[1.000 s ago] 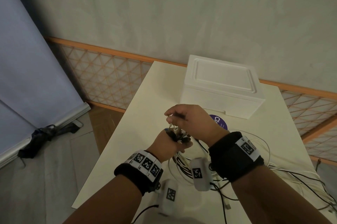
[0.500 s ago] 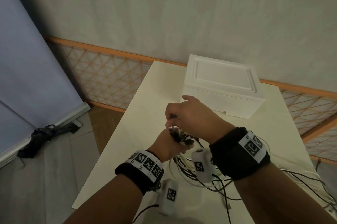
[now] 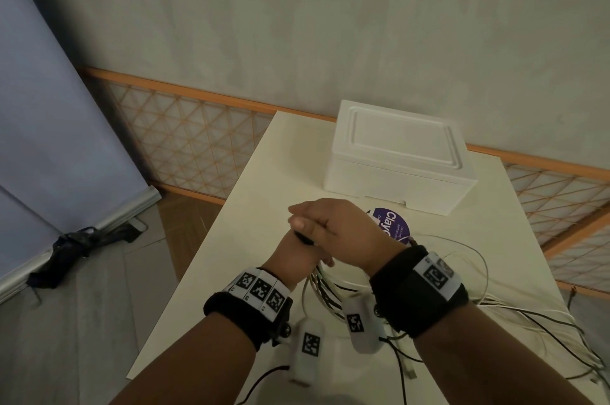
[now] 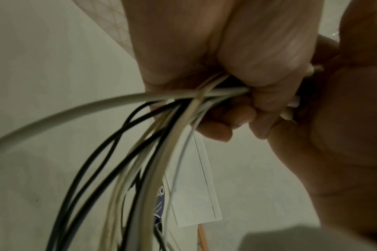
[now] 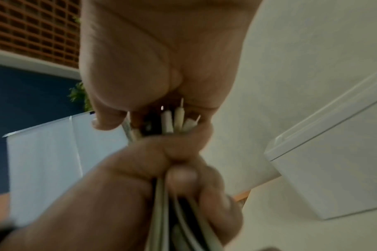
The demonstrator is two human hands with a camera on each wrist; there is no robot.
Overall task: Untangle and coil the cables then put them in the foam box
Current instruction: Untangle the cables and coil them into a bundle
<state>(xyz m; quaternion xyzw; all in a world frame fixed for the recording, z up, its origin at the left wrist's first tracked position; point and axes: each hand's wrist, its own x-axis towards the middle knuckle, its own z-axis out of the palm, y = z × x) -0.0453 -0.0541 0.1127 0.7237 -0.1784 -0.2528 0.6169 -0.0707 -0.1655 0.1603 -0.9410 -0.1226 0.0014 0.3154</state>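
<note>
My left hand (image 3: pixel 292 251) grips a bundle of black and white cables (image 3: pixel 321 287) just above the table. The left wrist view shows its fingers (image 4: pixel 237 122) curled round the cables (image 4: pixel 161 135), which hang down in loops. My right hand (image 3: pixel 303 219) lies over the top of the bundle, its thumb and fingers closed round the plug ends (image 5: pixel 172 122), which stick up from my left fist (image 5: pixel 144 175). More cable (image 3: pixel 495 309) trails loose over the table to the right. The white foam box (image 3: pixel 396 157) stands behind my hands with its lid on.
A round purple sticker (image 3: pixel 394 223) lies on the cream table (image 3: pixel 257 190) between my hands and the box. The table's left edge drops to the floor, where a dark bundle (image 3: pixel 79 246) lies beside a blue-grey screen (image 3: pixel 49 124). A lattice panel runs behind.
My right hand has come down from above the bundle and now covers the plug ends on top of my left fist. The left hand has stayed almost still.
</note>
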